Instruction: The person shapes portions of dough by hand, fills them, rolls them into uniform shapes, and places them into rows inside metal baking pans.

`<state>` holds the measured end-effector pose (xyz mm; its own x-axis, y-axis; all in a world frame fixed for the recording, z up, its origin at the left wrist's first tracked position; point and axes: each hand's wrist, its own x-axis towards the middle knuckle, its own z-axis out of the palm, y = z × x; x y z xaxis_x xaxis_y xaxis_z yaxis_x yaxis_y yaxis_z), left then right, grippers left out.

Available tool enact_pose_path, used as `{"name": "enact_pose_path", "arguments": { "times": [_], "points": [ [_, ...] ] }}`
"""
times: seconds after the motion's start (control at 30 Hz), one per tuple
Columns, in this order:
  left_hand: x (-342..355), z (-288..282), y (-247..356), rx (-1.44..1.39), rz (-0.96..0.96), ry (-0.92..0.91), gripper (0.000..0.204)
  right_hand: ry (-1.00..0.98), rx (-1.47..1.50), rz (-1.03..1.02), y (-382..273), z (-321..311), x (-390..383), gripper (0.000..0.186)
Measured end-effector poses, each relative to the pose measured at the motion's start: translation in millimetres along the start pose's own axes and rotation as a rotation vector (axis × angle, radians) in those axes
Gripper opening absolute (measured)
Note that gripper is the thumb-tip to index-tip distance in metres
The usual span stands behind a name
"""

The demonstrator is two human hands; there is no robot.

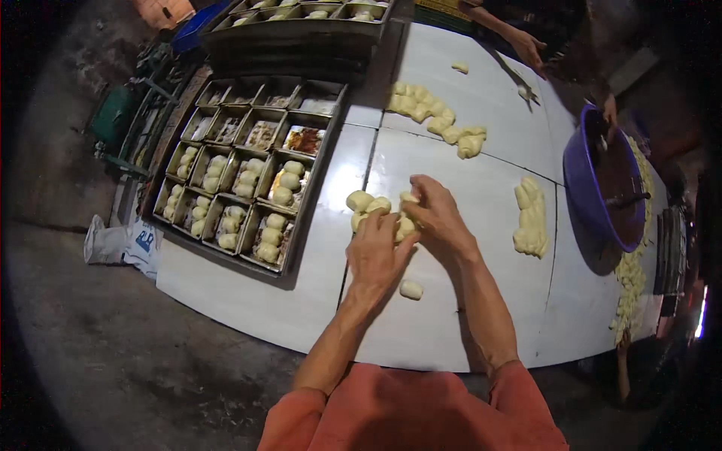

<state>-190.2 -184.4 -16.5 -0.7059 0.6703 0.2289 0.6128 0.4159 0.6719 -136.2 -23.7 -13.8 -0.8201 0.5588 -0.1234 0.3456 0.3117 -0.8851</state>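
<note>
On the white tabletop, my left hand [372, 252] rests with curled fingers on a cluster of pale dough pieces [361, 201]. My right hand [442, 216] cups the right side of the same cluster, its fingers bent around some of the pieces. The pieces under my palms are partly hidden. Close by, towards me, lies a single dough piece [411, 289], apart from both hands. To the left stands a block of joined metal baking tins [289, 248]. Its nearer tins hold rows of rounded dough pieces [275, 222], while the farther ones show stained, dough-free bottoms.
Farther back lie a row of dough pieces [421, 105] and another tin block [293, 45]. A dough strip [531, 218] sits to the right, before a purple basin [579, 180]. Another person's hands [526, 49] are at the far right. More dough [630, 278] lines the right edge.
</note>
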Motion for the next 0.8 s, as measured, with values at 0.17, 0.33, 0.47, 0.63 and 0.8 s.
{"name": "enact_pose_path", "arguments": {
  "times": [0.17,0.33,0.47,0.63,0.8],
  "points": [
    [6.3,5.2,-1.5,-0.047,0.026,-0.023,0.023,0.19,0.916,0.231,3.4,-15.4,-22.1,0.034],
    [6.1,-8.8,-12.1,-0.4,-0.285,-0.206,0.021,0.131,0.82,0.329,19.1,-33.9,-36.0,0.028],
    [-11.0,-14.7,-24.3,-0.396,-0.07,-0.12,0.02,0.046,0.688,0.322,13.2,-27.7,-44.5,0.021],
    [-24.0,-20.2,-26.7,-0.325,0.065,-0.104,0.017,0.064,-0.482,-0.34,1.6,-27.8,-46.0,0.061],
    [-5.4,-20.7,-19.9,-0.459,-0.074,-0.159,0.025,-0.162,-0.471,-0.411,-14.6,-17.8,-48.7,0.045]
  ]
}}
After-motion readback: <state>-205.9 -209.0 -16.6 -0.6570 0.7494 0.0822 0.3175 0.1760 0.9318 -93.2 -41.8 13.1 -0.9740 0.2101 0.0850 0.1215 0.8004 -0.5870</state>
